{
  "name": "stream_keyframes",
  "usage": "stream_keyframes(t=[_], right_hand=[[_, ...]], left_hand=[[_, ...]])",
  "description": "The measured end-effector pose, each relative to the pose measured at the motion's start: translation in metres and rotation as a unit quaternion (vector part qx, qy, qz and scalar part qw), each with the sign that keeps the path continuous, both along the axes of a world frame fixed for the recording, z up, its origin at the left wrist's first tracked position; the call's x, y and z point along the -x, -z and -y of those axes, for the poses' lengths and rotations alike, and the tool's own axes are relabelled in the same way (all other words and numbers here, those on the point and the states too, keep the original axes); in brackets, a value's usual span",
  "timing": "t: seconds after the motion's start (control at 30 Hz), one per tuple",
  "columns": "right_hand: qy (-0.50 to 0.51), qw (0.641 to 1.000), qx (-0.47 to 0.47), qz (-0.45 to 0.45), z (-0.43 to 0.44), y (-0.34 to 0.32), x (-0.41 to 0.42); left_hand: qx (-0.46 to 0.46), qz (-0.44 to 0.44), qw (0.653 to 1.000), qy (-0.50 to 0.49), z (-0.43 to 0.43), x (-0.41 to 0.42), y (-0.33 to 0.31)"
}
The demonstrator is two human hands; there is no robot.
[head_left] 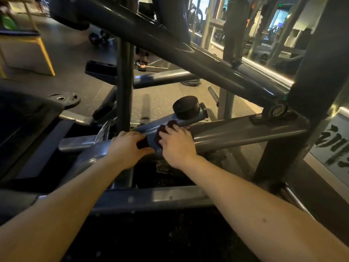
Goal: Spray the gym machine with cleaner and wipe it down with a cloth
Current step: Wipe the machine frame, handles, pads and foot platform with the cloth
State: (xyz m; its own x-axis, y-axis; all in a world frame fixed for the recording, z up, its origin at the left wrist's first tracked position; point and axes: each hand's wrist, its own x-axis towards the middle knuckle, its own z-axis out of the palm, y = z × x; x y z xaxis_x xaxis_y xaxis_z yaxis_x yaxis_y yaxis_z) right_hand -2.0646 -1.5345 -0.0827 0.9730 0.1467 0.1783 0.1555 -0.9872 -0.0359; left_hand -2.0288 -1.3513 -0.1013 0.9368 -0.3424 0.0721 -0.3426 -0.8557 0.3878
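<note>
Setting: gym floor, dim light, dark rubber matting underfoot; view crowded by grey steel tubing.
Gym machine (245, 132): plate-loaded frame of thick grey tubes. One long tube slopes down from upper left to a pivot bolt (277, 111) at right; a lower tube runs nearly level beneath it, and that is where both hands sit.
Cloth (160, 132): dark red, bunched, pressed on the lower tube at its junction with a second tube. One part shows under and above the right hand, another dark red part shows at the left fingertips.
Left hand (128, 148): palm down on the tube, fingers curled over the top, tips gripping the near part of the cloth.
Right hand (176, 146): palm down, fingers spread and bent, clamping the cloth against the tube.
Hands relative: just beside each other, a strip of bare tube between them.
Rubber stopper (186, 107): black, round, on a bracket just beyond the hands.
Weight plate (63, 100): flat on the floor, left, well apart from the hands.
Yellow-legged stool (34, 48): far left background.
Spray cleaner: cannot be made out anywhere.
</note>
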Motion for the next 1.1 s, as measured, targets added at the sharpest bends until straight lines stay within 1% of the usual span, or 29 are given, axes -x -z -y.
stream_keyframes(t=[0.07,0.1,0.17,0.27,0.33,0.4,0.47,0.53,0.63,0.67,0.73,0.77,0.8,0.87,0.93,1.03,1.1], right_hand=[[-0.003,1.000,-0.022,-0.014,0.020,-0.004,0.003],[0.014,1.000,-0.022,-0.011,0.036,-0.008,0.005],[0.088,0.996,-0.012,0.012,0.075,-0.017,0.009],[0.207,0.978,-0.009,0.026,0.124,-0.029,0.009],[0.235,0.972,0.025,0.008,0.125,-0.032,0.002],[0.217,0.973,0.072,-0.029,0.099,-0.035,-0.007],[0.176,0.978,0.084,-0.071,0.053,-0.034,-0.018],[0.120,0.984,0.091,-0.100,0.001,-0.026,-0.031],[0.052,0.991,0.084,-0.094,-0.060,-0.006,-0.045],[0.028,0.992,0.090,-0.088,-0.067,-0.003,-0.047],[0.007,0.993,0.043,-0.113,-0.061,-0.007,-0.051],[0.012,0.992,0.014,-0.125,-0.050,-0.010,-0.050],[0.023,0.991,0.004,-0.128,-0.036,-0.014,-0.047],[0.054,0.993,0.015,-0.108,0.001,-0.020,-0.040],[0.109,0.992,0.004,-0.059,0.042,-0.020,-0.030],[0.191,0.979,-0.011,0.065,0.087,-0.007,-0.015],[0.227,0.965,-0.021,0.132,0.088,0.006,-0.008]], left_hand=[[0.008,-0.012,1.000,-0.013,-0.006,0.001,0.001],[0.018,-0.022,0.999,-0.017,-0.008,0.001,0.001],[0.027,-0.022,0.999,-0.012,-0.011,0.001,0.002],[0.034,-0.019,0.999,-0.004,-0.011,0.001,0.005],[0.036,-0.017,0.999,-0.009,-0.010,0.000,0.007],[0.030,-0.003,1.000,-0.003,-0.010,0.000,0.009],[0.023,0.007,1.000,-0.003,-0.015,0.000,0.011],[0.019,0.002,1.000,-0.023,-0.026,0.000,0.014],[-0.007,-0.002,0.998,-0.060,-0.044,0.003,0.020],[-0.010,-0.003,0.998,-0.061,-0.048,0.003,0.022],[-0.003,-0.007,0.998,-0.056,-0.051,0.000,0.020],[0.002,-0.010,0.998,-0.055,-0.051,-0.001,0.019],[0.007,-0.012,0.998,-0.055,-0.052,-0.002,0.019],[0.016,-0.018,0.998,-0.052,-0.053,-0.003,0.021],[0.025,-0.021,0.998,-0.049,-0.055,-0.003,0.026],[0.027,-0.015,0.998,-0.060,-0.053,0.000,0.030],[0.026,-0.014,0.997,-0.068,-0.050,0.003,0.030]])
